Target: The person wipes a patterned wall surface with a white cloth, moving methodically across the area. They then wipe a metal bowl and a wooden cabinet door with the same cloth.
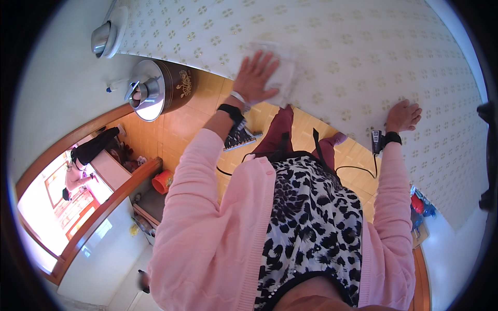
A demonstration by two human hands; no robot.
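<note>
My left hand [255, 78] lies flat with spread fingers on a thin white cloth [282, 67], close to the near edge of the table. Beneath the cloth is a pale tablecloth [332, 31] with a small gold flower pattern. Part of the white cloth is hidden under my palm, and its edges look blurred. My right hand [403, 116] rests on the tablecloth further right, fingers loosely apart and nothing in them. Black straps circle both wrists, and a small device [376, 141] with a cable sits at the right one.
A brown barrel-shaped container [176, 85] with a metallic top stands left of the table. Metal bowls [104, 40] sit at the table's far left end. An orange bucket [163, 181] is near the doorway, where another person [78, 173] shows. Black cable [358, 168] hangs beside my legs.
</note>
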